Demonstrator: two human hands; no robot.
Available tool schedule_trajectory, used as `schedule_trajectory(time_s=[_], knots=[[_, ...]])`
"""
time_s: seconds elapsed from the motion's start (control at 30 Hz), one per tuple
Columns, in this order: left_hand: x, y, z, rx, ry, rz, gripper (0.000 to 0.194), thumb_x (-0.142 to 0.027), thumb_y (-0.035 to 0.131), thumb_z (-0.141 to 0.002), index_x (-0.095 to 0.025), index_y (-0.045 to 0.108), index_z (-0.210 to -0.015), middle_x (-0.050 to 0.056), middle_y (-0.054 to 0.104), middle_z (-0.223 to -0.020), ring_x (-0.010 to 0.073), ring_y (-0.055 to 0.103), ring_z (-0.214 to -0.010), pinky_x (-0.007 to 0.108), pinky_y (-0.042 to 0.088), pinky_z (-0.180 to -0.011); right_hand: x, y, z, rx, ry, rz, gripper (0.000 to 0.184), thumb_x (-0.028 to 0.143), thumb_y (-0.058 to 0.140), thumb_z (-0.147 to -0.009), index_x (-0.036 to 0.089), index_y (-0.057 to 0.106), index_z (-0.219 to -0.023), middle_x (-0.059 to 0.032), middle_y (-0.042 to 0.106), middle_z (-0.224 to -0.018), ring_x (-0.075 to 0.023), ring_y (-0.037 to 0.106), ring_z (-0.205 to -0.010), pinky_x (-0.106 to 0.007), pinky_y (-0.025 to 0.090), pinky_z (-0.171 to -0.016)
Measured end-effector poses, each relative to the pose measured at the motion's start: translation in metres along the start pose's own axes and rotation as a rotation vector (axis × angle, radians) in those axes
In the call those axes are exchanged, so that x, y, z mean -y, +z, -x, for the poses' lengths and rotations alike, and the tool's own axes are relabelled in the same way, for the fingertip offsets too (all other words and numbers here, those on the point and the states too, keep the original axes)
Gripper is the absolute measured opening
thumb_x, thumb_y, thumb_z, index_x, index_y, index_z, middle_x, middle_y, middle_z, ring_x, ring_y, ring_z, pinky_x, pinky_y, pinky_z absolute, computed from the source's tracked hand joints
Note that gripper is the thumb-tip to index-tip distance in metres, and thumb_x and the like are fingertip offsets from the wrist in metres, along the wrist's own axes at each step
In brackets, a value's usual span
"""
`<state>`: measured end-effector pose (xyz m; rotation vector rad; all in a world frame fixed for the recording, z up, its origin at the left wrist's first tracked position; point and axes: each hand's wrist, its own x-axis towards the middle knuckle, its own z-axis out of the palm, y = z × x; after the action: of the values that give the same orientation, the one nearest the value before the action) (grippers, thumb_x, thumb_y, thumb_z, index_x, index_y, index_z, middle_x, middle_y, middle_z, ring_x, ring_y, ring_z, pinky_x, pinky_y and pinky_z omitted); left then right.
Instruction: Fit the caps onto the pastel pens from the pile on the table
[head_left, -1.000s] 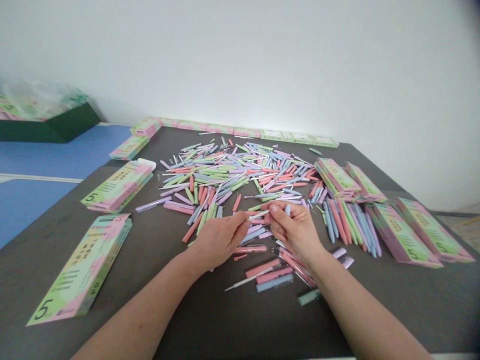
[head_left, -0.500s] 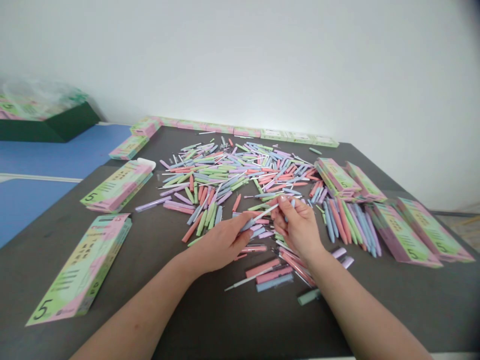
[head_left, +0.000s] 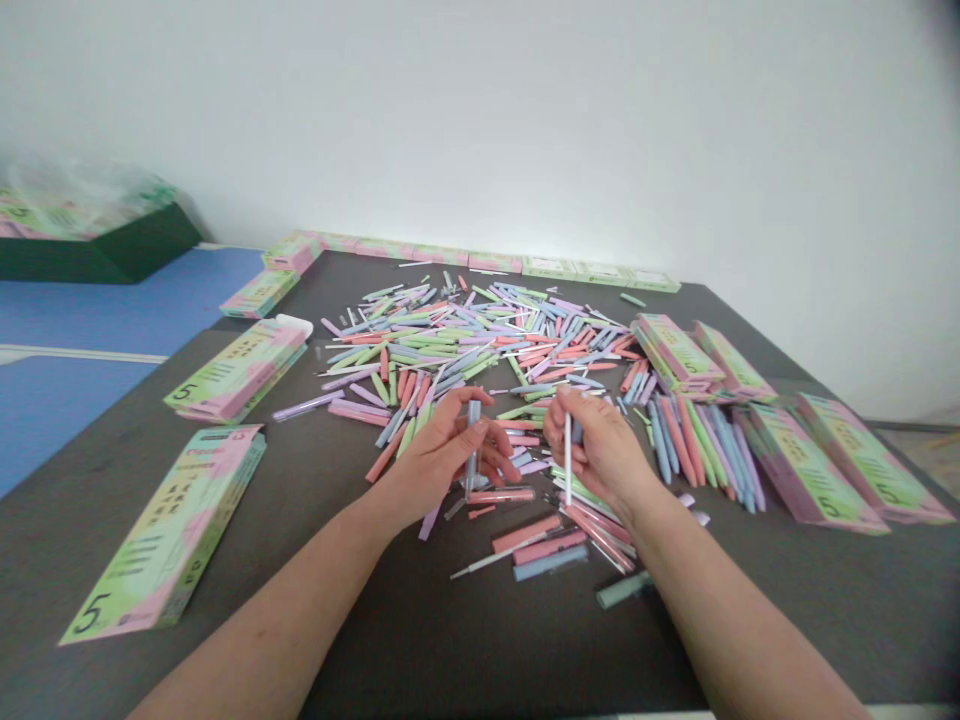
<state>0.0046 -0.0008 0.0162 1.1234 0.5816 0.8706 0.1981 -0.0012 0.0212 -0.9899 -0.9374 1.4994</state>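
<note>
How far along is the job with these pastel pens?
Done, seemingly: pastel pens lie fanned together, right of the pile. In hand: the left hand grips a slim pale barrel, the right hand a white rod. Left: the large mixed heap of pen parts.

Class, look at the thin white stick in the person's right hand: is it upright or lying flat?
Upright: the thin white stick points almost straight down, pinched between the fingers of the right hand.
</note>
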Motion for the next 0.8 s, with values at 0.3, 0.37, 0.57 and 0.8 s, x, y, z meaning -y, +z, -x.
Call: schedule_trajectory(time_s=[0.3, 0.37, 0.57, 0.8], knots=[[-0.005, 0.005, -0.002, -0.239, 0.132, 0.277, 0.021, -0.025, 0.06, -0.088, -0.023, 0.041, -0.098, 0.002, 0.073, -0.087, 0.0168, 0.072, -0.077, 0.026, 0.054, -0.068, -0.008, 0.009, 0.015, 0.408, 0.217, 0.359, 0.035, 0.046, 0.056, -0.088, 0.013, 0.067, -0.086, 0.0023, 0.057, -0.054, -0.0036, 0.034, -0.035, -0.017, 0.024, -0.034], [-0.007, 0.007, -0.002, -0.263, 0.155, 0.266, 0.022, -0.026, 0.061, -0.088, -0.023, 0.041, -0.097, 0.003, 0.074, -0.088, 0.0165, 0.072, -0.077, 0.024, 0.053, -0.067, -0.007, 0.009, 0.017, 0.483, 0.214, 0.388, 0.037, 0.047, 0.055, -0.089, 0.013, 0.068, -0.089, 0.0017, 0.058, -0.056, -0.0035, 0.036, -0.036, -0.017, 0.025, -0.035], [-0.009, 0.009, -0.001, -0.305, 0.191, 0.233, 0.025, -0.028, 0.063, -0.087, -0.024, 0.04, -0.096, 0.001, 0.073, -0.087, 0.0177, 0.073, -0.08, 0.023, 0.053, -0.066, -0.005, 0.016, 0.022, 0.548, 0.227, 0.458, 0.039, 0.048, 0.055, -0.089, 0.012, 0.068, -0.092, 0.0025, 0.056, -0.058, -0.0035, 0.04, -0.039, -0.015, 0.027, -0.036], [-0.006, 0.01, -0.001, -0.283, 0.191, 0.243, 0.029, -0.028, 0.065, -0.085, -0.025, 0.04, -0.1, 0.001, 0.072, -0.091, 0.0171, 0.072, -0.082, 0.022, 0.053, -0.066, -0.009, 0.019, 0.02, 0.5, 0.145, 0.5, 0.035, 0.046, 0.052, -0.091, 0.014, 0.065, -0.083, 0.0034, 0.056, -0.058, -0.0044, 0.04, -0.043, -0.017, 0.032, -0.041]])
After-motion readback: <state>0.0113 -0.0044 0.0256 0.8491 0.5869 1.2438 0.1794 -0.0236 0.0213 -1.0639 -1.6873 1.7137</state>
